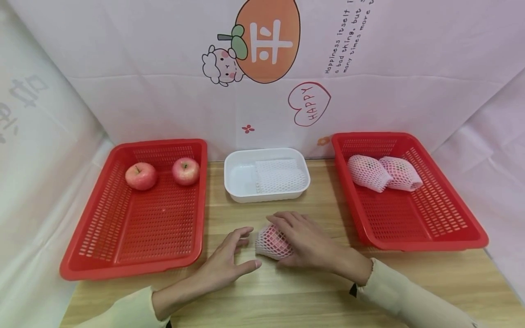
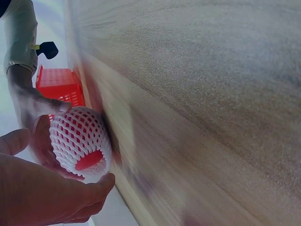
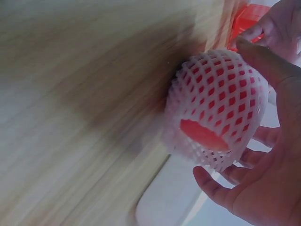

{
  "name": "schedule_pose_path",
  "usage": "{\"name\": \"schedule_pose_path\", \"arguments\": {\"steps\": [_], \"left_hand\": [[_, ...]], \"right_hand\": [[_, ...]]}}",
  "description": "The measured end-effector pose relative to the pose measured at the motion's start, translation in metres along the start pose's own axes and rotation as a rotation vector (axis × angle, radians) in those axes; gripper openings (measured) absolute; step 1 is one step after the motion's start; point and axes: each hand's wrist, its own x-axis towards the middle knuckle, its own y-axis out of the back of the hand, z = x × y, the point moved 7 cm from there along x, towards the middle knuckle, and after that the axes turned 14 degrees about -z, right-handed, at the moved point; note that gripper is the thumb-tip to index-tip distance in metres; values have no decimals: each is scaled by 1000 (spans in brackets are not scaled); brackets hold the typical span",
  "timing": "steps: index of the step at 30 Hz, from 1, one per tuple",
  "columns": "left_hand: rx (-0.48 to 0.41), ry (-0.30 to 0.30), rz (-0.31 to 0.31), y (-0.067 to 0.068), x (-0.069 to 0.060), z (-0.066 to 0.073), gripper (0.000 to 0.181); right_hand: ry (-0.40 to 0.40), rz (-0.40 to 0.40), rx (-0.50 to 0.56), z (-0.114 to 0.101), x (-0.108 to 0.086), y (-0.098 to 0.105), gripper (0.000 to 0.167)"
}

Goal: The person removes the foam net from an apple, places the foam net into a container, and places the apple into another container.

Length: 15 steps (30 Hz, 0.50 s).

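Note:
An apple in a white foam net sleeve rests on the wooden table in front of the person. The right hand holds it from the right, thumb on the near side and fingers curved over the far side. On the other side, the left hand is held with its fingers spread and thumb apart, just short of the sleeve. Both wrist views show red skin through the net and at its open end.
At left, a red basket holds two bare apples. A white tray with flat foam nets stands at the back middle. Another red basket, at right, holds two net-covered apples. A printed cloth hangs behind.

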Motion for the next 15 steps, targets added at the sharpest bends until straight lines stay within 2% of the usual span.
{"name": "schedule_pose_path", "arguments": {"steps": [8,15], "left_hand": [[-17,-15,21,1,0,-2,76],[-54,-13,24,3,1,-4,75]], "right_hand": [[12,86,147,14,-7,2,120],[-20,58,275,28,-10,-8,120]]}}
